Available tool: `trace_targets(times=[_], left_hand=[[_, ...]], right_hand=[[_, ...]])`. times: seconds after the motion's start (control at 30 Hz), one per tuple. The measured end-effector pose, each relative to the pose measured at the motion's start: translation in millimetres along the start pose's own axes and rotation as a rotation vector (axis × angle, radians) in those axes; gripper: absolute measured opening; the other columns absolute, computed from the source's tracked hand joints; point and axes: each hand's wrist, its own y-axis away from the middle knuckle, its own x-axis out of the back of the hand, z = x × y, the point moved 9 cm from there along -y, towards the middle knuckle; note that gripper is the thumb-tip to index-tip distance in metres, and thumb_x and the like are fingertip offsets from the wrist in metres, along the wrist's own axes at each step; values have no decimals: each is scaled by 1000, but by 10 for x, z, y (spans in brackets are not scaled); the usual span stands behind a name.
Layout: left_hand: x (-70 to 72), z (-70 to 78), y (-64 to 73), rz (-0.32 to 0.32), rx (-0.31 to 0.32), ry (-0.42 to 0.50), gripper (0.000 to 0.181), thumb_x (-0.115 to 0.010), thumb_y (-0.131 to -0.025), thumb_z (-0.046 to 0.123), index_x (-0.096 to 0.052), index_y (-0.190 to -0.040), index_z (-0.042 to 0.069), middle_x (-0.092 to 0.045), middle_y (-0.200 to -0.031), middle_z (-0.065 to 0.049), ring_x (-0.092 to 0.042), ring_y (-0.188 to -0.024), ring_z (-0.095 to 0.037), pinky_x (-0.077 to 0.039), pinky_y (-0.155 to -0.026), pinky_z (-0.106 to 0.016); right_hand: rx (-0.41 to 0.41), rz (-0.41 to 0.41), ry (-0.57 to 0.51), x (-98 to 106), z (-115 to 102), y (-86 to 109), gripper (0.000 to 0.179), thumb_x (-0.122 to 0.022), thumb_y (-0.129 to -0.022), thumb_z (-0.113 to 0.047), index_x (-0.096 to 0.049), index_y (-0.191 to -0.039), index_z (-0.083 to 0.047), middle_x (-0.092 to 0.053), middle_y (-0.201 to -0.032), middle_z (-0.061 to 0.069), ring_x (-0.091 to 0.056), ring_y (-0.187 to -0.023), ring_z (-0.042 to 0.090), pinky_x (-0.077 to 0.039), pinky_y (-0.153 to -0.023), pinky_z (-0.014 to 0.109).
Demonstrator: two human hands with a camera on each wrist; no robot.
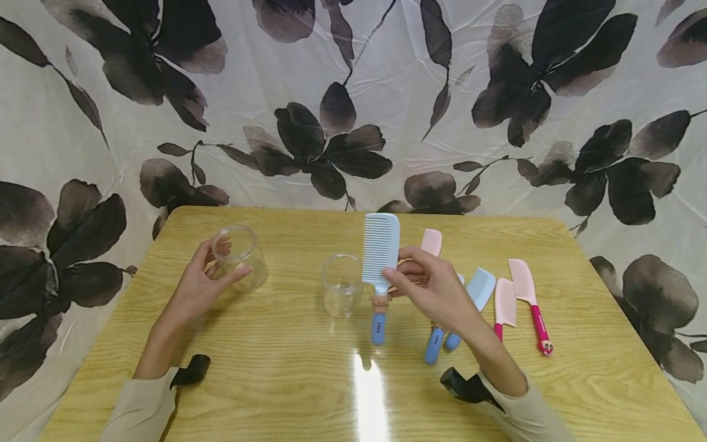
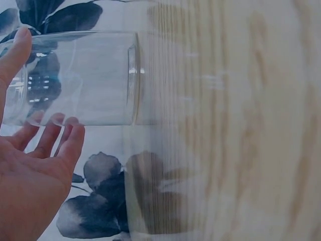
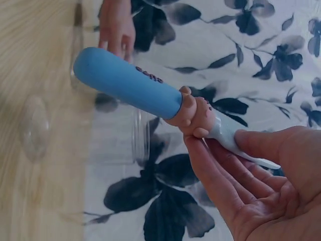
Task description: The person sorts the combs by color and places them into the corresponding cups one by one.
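A white cloth (image 1: 409, 80) printed with dark flowers hangs behind a yellow wooden worktop (image 1: 276, 380). Two hands come in from the near edge. At left, the left hand (image 1: 207, 276) is curled round the first glass (image 1: 255, 258), thumb on one side and fingers on the other; the glass is clear and upright. Near the middle, the right hand (image 1: 433, 285) pinches a blue comb (image 1: 382, 261) between thumb and fingers, low on its toothed part. The comb is upright, teeth above, handle hanging down, just beside the second glass (image 1: 341, 288), which stands on the worktop. To the right lie three pink combs (image 1: 523, 282) and two blue ones (image 1: 480, 287), some partly hidden. Smallest is a brown figure (image 3: 193, 115) on the held comb, above its handle.
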Motion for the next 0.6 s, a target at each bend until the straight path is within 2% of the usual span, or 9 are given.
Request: trace_targets(times=[0.17, 0.37, 0.6], left_hand=[[-8, -3, 3, -2, 8, -2, 82, -78, -95, 19, -27, -156, 0, -37, -152, -26, -32, -144, -44, -23, -120, -63], [-11, 2, 2, -8, 9, 3, 83, -77, -95, 19, -26, -157, 0, -36, -153, -26, -32, -145, -44, -23, -120, -62], [-5, 5, 2, -14, 6, 11, 83, -77, -95, 18, -25, -157, 1, -35, -153, -25, -31, -146, -43, -24, -120, -61]], right_hand=[[36, -39, -58, -149, -93, -53, 14, -66, -100, -3, -61, -111, 3, -74, -92, 14, -76, -80, 23, -64, -77, 38], [43, -48, -79, -290, -159, -129, 15, -67, -100, -5, -62, -112, 2, -75, -92, 13, -76, -79, 23, -63, -76, 37], [45, -73, -135, -487, -223, -216, 15, -67, -100, -6, -62, -113, 2, -75, -94, 14, -76, -80, 24, -64, -77, 43]])
